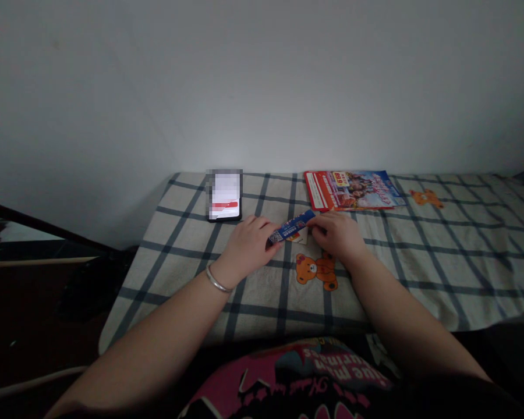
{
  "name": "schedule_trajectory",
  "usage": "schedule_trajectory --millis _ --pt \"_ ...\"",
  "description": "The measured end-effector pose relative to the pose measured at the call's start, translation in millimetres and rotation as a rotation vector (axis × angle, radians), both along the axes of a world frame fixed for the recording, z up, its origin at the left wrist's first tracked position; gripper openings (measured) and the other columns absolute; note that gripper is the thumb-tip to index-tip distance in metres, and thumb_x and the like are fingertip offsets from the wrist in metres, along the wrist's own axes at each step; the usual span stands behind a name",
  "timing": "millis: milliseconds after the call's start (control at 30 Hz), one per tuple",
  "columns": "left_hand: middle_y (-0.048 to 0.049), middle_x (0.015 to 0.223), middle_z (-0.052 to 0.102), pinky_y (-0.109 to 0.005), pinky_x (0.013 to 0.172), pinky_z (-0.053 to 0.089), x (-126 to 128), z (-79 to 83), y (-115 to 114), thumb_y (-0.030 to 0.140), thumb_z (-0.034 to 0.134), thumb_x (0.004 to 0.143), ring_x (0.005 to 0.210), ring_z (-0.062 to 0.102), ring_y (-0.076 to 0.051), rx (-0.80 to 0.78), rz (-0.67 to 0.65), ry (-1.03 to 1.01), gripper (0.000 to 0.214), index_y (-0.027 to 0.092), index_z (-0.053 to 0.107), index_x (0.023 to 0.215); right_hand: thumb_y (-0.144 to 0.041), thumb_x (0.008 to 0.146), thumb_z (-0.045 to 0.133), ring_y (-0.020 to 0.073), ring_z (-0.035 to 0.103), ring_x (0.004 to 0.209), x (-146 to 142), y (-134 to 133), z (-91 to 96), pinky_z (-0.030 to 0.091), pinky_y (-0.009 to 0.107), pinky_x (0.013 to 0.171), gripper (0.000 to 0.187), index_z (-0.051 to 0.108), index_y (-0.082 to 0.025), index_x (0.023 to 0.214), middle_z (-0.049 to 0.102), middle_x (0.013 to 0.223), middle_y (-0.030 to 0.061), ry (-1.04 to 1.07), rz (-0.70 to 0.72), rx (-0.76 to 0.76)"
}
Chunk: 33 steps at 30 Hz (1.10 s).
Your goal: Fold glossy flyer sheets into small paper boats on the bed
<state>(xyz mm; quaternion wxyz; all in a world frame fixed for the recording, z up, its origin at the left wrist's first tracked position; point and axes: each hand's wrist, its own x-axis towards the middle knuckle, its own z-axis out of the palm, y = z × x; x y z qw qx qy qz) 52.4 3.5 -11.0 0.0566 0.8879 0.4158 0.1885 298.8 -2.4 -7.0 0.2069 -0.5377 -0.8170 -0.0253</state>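
Observation:
My left hand (pixel 250 240), with a silver bangle on its wrist, and my right hand (pixel 337 233) both pinch a folded blue strip of printed paper (pixel 291 226) between them. The left fingers close on its lower left end and the right fingers on its upper right end. The strip hovers just above the checked cloth (pixel 179 256), over an orange bear print (pixel 317 270). A small pale part of the paper shows under the strip.
A phone (pixel 224 195) with a lit screen lies at the back left of the cloth, near the wall. A red and blue printed leaflet (pixel 353 190) lies flat at the back right. The cloth's left edge drops to dark floor.

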Motion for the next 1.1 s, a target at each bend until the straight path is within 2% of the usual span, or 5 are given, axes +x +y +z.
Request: schedule_trajectory --millis 200,367,633,800,1100 --pt "-0.0069 0.103 0.065 -0.042 0.092 0.047 0 -3.5 2 0.020 0.057 0.087 0.099 0.057 -0.024 -0.011 -0.002 -0.048 0.026 0.018 0.066 0.111 -0.011 0.081 0.055 0.0202 0.067 0.085 -2 -5 -1.0 0.050 0.032 0.075 0.024 0.074 -0.023 0.092 0.075 0.093 0.0026 0.053 0.203 0.001" --pt "-0.0068 0.104 0.066 -0.041 0.089 0.048 -1 -2.2 3 0.029 0.061 0.090 0.097 0.057 -0.025 0.020 -0.001 0.000 0.028 0.019 0.063 0.116 -0.012 0.085 0.054 0.0176 0.068 0.083 -6 -7 -1.3 0.051 0.029 0.073 0.025 0.072 -0.023 0.098 0.076 0.094 0.0018 0.082 0.314 -0.009" --pt "-0.0054 0.094 0.066 -0.035 0.080 0.049 -2 -1.9 5 0.026 0.058 0.093 0.093 0.059 -0.023 0.061 0.034 0.030 0.010 0.019 0.063 0.098 -0.016 0.087 0.054 0.0155 0.069 0.074 -7 -9 -2.6 0.051 0.027 0.067 0.018 0.065 -0.022 0.101 0.075 0.091 0.0024 0.268 0.198 0.014" --pt "-0.0064 0.090 0.068 -0.033 0.073 0.050 -1 -2.4 3 0.024 0.056 0.093 0.088 0.064 -0.023 0.039 0.130 -0.003 0.015 0.018 0.061 0.106 -0.017 0.087 0.058 0.0183 0.068 0.085 -9 -6 -3.3 0.051 0.030 0.074 0.014 0.066 -0.023 0.097 0.074 0.097 0.0032 0.112 0.259 -0.042" --pt "-0.0045 0.091 0.072 -0.033 0.074 0.052 -4 -5.1 12 0.022 0.061 0.088 0.084 0.069 -0.021 -0.134 0.194 -0.246 0.020 0.020 0.061 0.107 -0.026 0.092 0.060 0.0237 0.061 0.105 -24 -4 -3.2 0.050 0.040 0.091 0.025 0.068 -0.023 0.115 0.071 0.113 0.0065 -0.050 0.359 -0.022"
